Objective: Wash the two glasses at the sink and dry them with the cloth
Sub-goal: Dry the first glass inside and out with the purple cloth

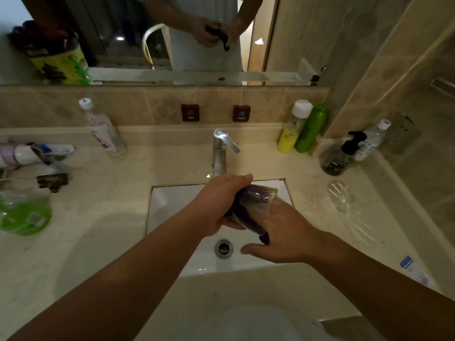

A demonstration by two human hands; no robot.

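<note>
Hands (221, 203) work dark cloth (246, 207) inside clear tapered glass (264, 205).

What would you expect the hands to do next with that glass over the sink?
Probably twist the purple cloth round inside the glass. The left hand holds cloth stuffed into the glass, which the right hand supports over the sink; the tap shows no running water.

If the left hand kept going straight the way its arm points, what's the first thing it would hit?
Probably the faucet. The left hand, holding the glass stuffed with the purple cloth, points up toward the back wall, and the faucet's base sits just beyond its knuckles. Depth is unclear.
</note>
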